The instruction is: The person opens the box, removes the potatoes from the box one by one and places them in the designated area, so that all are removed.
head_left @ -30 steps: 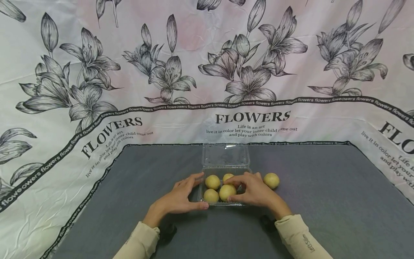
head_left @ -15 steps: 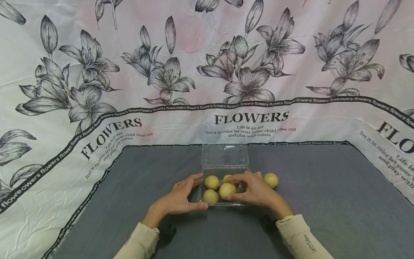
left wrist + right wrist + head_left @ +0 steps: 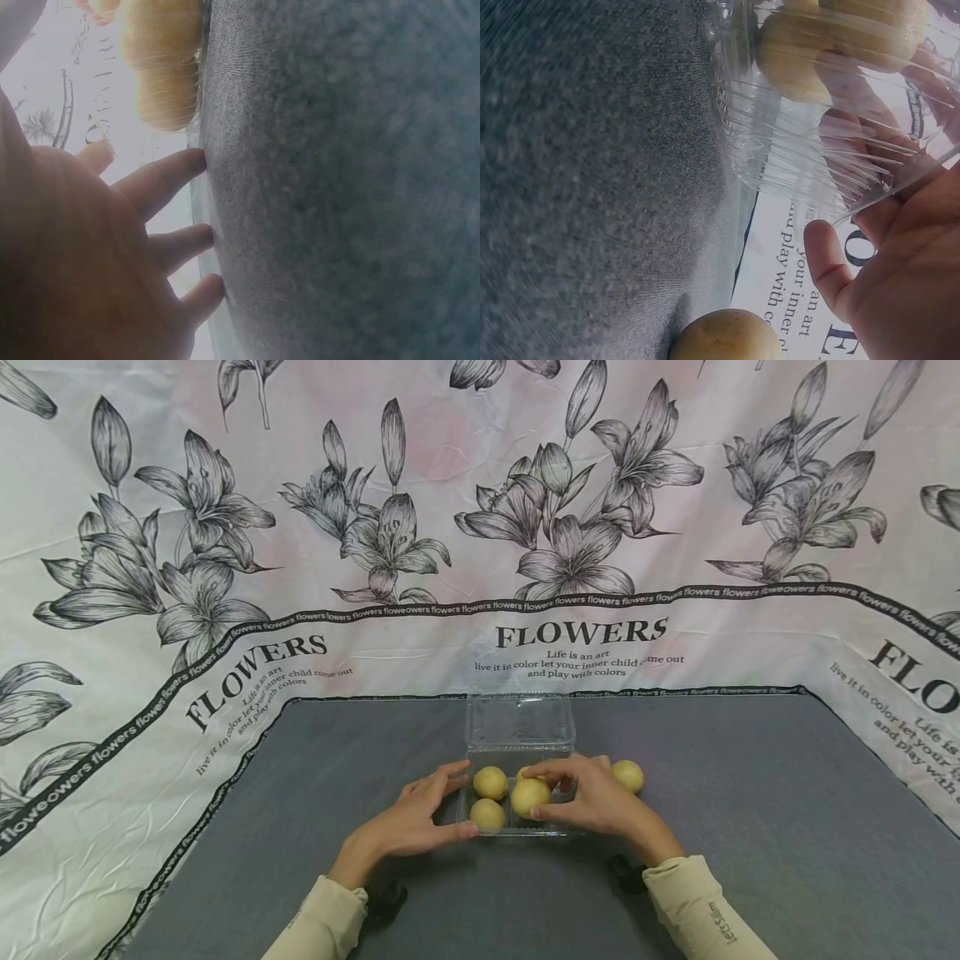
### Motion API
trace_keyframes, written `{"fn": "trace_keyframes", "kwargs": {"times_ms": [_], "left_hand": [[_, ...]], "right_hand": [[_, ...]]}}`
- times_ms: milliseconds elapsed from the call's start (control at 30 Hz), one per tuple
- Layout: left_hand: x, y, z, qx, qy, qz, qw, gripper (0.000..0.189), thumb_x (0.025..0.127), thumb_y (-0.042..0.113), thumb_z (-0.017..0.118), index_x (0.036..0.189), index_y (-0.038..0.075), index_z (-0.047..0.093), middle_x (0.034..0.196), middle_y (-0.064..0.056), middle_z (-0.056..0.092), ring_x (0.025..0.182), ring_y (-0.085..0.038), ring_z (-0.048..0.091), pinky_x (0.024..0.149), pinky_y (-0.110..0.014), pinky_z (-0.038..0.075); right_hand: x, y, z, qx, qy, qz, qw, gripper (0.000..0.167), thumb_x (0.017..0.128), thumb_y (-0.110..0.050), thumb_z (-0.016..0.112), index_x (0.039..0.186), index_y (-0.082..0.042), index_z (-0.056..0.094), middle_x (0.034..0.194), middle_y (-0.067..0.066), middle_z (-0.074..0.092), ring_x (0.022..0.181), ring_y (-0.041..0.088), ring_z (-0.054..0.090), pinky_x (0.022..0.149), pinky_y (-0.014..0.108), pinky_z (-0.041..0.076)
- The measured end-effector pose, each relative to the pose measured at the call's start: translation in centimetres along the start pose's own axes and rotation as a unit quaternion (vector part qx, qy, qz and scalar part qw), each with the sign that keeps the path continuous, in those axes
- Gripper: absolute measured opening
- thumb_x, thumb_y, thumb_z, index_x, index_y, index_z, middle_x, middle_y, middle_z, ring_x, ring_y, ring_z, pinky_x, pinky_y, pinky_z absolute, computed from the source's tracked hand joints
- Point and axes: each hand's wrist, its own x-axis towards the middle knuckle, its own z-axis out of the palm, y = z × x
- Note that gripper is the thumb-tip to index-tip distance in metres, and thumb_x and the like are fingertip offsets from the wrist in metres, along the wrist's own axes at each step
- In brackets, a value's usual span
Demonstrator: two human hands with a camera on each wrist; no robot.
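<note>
A clear plastic box (image 3: 517,832) sits on the grey table with its hinged lid (image 3: 519,722) thrown back. My right hand (image 3: 592,795) reaches over the box's right side and pinches a yellow round fruit (image 3: 530,798) between thumb and fingers, above the front row. Two similar fruits, a back one (image 3: 491,782) and a front one (image 3: 487,816), fill the left compartments. Another fruit (image 3: 522,772) shows partly behind the pinching fingers. My left hand (image 3: 408,817) lies along the box's left side, fingers spread and fairly straight, thumb at the front left corner.
One more yellow fruit (image 3: 628,776) lies on the table (image 3: 750,827) just right of the box; the right wrist view shows this loose fruit (image 3: 726,337) too. A floral-printed cloth (image 3: 375,652) hangs behind the table's far edge.
My right hand has raised the pinched fruit a little and shifted it slightly to the right, baring part of the compartment below. The left hand has stayed at the box's side.
</note>
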Motion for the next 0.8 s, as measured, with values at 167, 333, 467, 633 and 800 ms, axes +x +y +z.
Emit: {"fn": "trace_keyframes", "kwargs": {"times_ms": [167, 333, 467, 633, 800], "left_hand": [[0.0, -0.1, 0.0, -0.007, -0.005, -0.004, 0.9999, 0.084, 0.101, 0.059, 0.053, 0.165, 0.032, 0.006, 0.164, -0.001, 0.037, 0.157, -0.026, 0.024, 0.121, -0.064, 0.010], [-0.1, -0.1, -0.1, -0.001, -0.007, 0.000, 1.0000, 0.081, 0.101, 0.059, 0.052, 0.165, 0.036, 0.007, 0.165, 0.000, 0.036, 0.159, -0.028, 0.016, 0.122, -0.065, 0.010], [-0.1, -0.1, -0.2, 0.008, -0.007, -0.001, 0.9999, 0.084, 0.099, 0.060, 0.055, 0.165, 0.036, 0.008, 0.164, 0.001, 0.038, 0.160, -0.032, 0.011, 0.122, -0.066, 0.010], [-0.2, 0.0, -0.3, 0.016, -0.010, -0.005, 0.9998, 0.086, 0.098, 0.061, 0.057, 0.165, 0.037, 0.008, 0.163, 0.002, 0.039, 0.160, -0.034, 0.011, 0.122, -0.066, 0.010], [-0.1, -0.2, -0.2, 0.017, -0.011, -0.001, 0.9998, 0.086, 0.098, 0.061, 0.057, 0.165, 0.035, 0.009, 0.164, 0.003, 0.039, 0.160, -0.035, 0.011, 0.122, -0.067, 0.010]], "right_hand": [[-0.1, -0.1, 0.0, 0.003, 0.000, 0.000, 1.0000, 0.048, 0.082, -0.039, 0.086, 0.126, -0.024, 0.073, 0.103, -0.010, 0.075, 0.083, 0.012, 0.059, 0.079, 0.037, 0.026], [-0.1, 0.0, -0.1, 0.008, 0.007, -0.002, 0.9999, 0.048, 0.082, -0.038, 0.087, 0.125, -0.024, 0.073, 0.104, -0.009, 0.076, 0.085, 0.014, 0.062, 0.080, 0.037, 0.026], [-0.1, 0.0, -0.2, 0.019, 0.014, -0.005, 0.9997, 0.048, 0.081, -0.037, 0.087, 0.125, -0.023, 0.073, 0.105, -0.007, 0.077, 0.087, 0.015, 0.066, 0.084, 0.040, 0.026], [-0.1, 0.0, -0.6, 0.041, 0.020, -0.014, 0.9989, 0.048, 0.080, -0.035, 0.088, 0.124, -0.021, 0.074, 0.105, -0.008, 0.078, 0.090, 0.013, 0.067, 0.089, 0.043, 0.033], [-0.1, 0.1, -1.1, 0.058, 0.030, -0.029, 0.9974, 0.047, 0.081, -0.032, 0.088, 0.124, -0.021, 0.073, 0.102, -0.011, 0.078, 0.089, 0.009, 0.065, 0.089, 0.041, 0.037]]}}
